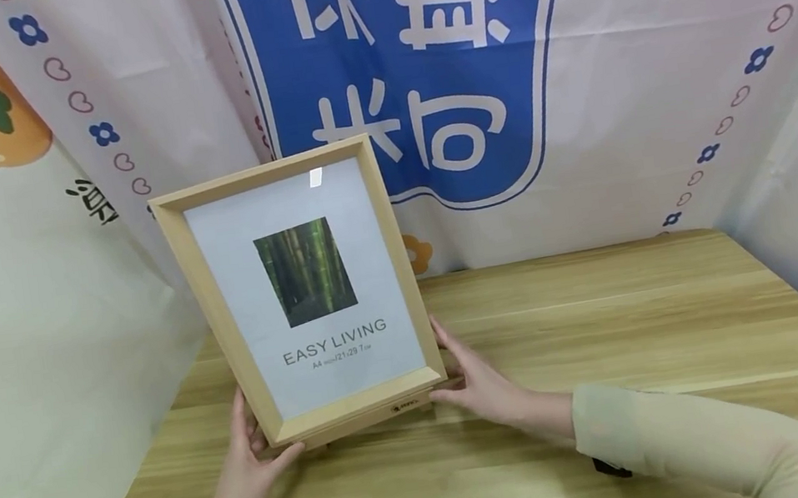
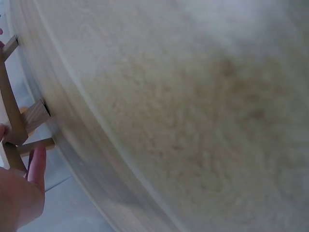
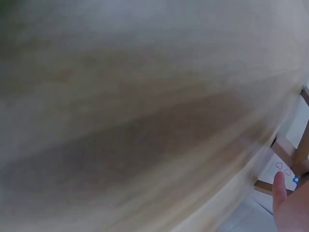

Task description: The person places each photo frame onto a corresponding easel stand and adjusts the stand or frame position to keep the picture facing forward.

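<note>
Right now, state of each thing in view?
Picture frame: propped upright, front toward the head camera
Printed insert: seated in the frame, text right way up
Wooden stand: upright, carrying the frame
Left hand: gripping stand's left end
Right hand: gripping stand's right end
Cloth backdrop: hung, creased

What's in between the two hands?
The picture frame and the wooden ledge under it lie between the left hand and right hand, in the head view.

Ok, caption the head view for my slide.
Left hand and right hand hold a tilted picture frame by its lower corners over a wooden table.
</note>
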The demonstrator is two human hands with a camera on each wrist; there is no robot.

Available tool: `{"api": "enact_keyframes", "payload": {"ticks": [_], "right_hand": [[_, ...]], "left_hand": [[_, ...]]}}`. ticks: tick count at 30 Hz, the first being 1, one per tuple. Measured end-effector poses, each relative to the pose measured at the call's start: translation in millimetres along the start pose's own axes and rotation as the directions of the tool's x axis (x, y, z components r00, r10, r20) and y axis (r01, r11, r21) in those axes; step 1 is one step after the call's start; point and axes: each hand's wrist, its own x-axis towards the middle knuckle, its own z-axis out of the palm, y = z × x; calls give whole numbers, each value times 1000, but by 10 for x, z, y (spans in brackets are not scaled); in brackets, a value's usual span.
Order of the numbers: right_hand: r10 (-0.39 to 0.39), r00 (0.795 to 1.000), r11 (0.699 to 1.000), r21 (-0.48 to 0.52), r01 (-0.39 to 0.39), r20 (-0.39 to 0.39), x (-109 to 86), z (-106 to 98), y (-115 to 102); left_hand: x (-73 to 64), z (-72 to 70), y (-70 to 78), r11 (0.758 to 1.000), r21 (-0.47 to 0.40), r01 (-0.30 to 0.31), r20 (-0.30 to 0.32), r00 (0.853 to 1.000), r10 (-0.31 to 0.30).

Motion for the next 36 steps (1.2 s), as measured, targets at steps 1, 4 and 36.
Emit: {"api": "enact_keyframes", "payload": {"ticks": [1, 4, 36], "right_hand": [[6, 1000, 1000, -6, -6, 2, -1, 6, 1], [16, 1000, 1000, 2, -16, 11, -4, 25, 9], [75, 992, 996, 63, -69, -104, -88, -136, 92]], "left_hand": [[-5, 5, -2, 1000, -9, -7, 2, 1000, 8], [-15, 16, 2, 1000, -24, -6, 2, 1000, 6], [104, 322, 95, 996, -47, 78, 49, 996, -76]]}}
